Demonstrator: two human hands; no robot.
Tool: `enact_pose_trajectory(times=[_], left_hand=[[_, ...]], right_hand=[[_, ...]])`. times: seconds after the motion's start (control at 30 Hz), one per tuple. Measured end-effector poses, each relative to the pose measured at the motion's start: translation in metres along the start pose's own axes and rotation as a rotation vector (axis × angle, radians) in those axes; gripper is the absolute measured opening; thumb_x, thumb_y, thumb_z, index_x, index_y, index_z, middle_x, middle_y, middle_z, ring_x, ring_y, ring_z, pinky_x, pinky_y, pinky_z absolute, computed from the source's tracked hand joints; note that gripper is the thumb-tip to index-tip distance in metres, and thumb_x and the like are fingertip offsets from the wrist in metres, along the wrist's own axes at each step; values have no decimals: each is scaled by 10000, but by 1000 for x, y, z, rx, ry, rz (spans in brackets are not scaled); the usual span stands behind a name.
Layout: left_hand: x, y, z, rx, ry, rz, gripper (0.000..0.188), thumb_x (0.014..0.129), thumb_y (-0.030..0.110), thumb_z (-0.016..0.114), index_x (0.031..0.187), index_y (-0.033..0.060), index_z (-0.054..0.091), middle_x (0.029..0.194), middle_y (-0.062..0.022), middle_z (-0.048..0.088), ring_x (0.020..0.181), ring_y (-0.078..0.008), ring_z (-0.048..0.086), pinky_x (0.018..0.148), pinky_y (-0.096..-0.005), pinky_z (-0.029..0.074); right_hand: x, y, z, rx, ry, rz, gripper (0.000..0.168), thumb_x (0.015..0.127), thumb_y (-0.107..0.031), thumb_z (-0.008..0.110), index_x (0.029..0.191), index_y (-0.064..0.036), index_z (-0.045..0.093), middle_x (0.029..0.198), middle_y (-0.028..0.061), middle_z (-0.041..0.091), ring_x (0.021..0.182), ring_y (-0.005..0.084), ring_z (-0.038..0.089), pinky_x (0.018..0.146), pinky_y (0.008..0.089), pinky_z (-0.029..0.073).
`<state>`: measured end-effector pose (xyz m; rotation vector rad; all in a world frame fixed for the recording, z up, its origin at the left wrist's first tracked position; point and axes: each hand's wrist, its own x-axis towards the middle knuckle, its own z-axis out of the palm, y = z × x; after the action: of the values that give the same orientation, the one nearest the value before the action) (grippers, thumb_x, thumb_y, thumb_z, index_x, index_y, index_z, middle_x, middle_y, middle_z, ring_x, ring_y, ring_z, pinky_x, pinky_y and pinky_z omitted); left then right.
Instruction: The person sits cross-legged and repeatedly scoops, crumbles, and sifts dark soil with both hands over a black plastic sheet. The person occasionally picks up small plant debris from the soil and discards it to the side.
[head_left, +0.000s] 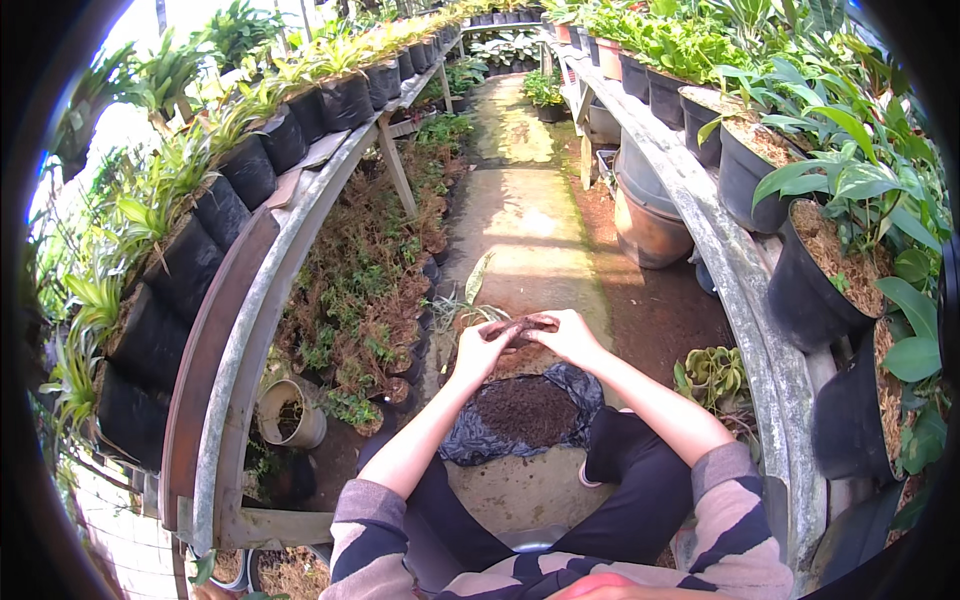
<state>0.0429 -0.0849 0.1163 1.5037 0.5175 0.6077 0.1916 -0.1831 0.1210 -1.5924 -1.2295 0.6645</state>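
Note:
My left hand (487, 341) and my right hand (556, 334) meet in front of me, fingertips together, with dark soil on the fingers. Between them seems to be a small dark clump; the fingers hide most of it. Below the hands, a heap of dark soil (525, 409) lies on a crumpled black plastic sheet (472, 435) on the concrete floor, between my legs. Just beyond my left hand stands a plant with a long pale mottled leaf (475, 279). Its base is hidden, and I cannot tell whether it is held.
Long benches hold black-potted plants (225, 210) on the left and large black pots (810, 277) on the right. Low plants (352, 330) grow under the left bench, near a tipped beige pot (307, 416). A large clay-coloured pot (649, 232) stands right of the concrete path (517, 195).

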Motion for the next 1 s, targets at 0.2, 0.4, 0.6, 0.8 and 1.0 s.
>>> enact_pose_trajectory(times=[0.2,0.4,0.6,0.8,1.0], left_hand=[[-5,-2,-12,-188,-141,-161,409,822,130,577,1137,-94,439,1071,-156,540,881,-209,597,741,-279,513],[-5,2,-18,-253,-142,-212,463,852,237,541,1189,-50,404,1123,-129,514,967,-207,568,796,-268,479],[-15,-14,-29,-449,-209,-289,398,882,221,488,1199,-7,414,1119,-111,509,974,-175,539,820,-288,470],[-33,-4,-38,-524,-208,-324,427,895,299,443,1194,-4,426,1105,-118,515,953,-186,547,827,-306,470],[-48,-7,-52,-534,-167,-264,573,848,315,525,1255,-30,318,1196,-194,428,1096,-273,463,886,-377,438]], right_hand=[[-4,10,-3,585,-38,226,333,835,-73,533,1120,79,451,1089,145,523,941,202,551,799,331,510],[-4,15,-13,725,-83,322,327,843,-67,510,1124,83,436,1110,148,508,948,214,551,810,334,505],[-7,4,-3,600,-200,247,310,848,-95,510,1113,51,441,1096,120,518,943,201,556,797,328,500],[-15,-7,8,608,-273,304,306,849,-105,517,1107,24,414,1081,127,517,922,219,568,781,335,503],[-12,-14,21,784,-285,368,276,844,-92,524,1067,27,415,1056,117,488,917,228,569,801,341,507]])
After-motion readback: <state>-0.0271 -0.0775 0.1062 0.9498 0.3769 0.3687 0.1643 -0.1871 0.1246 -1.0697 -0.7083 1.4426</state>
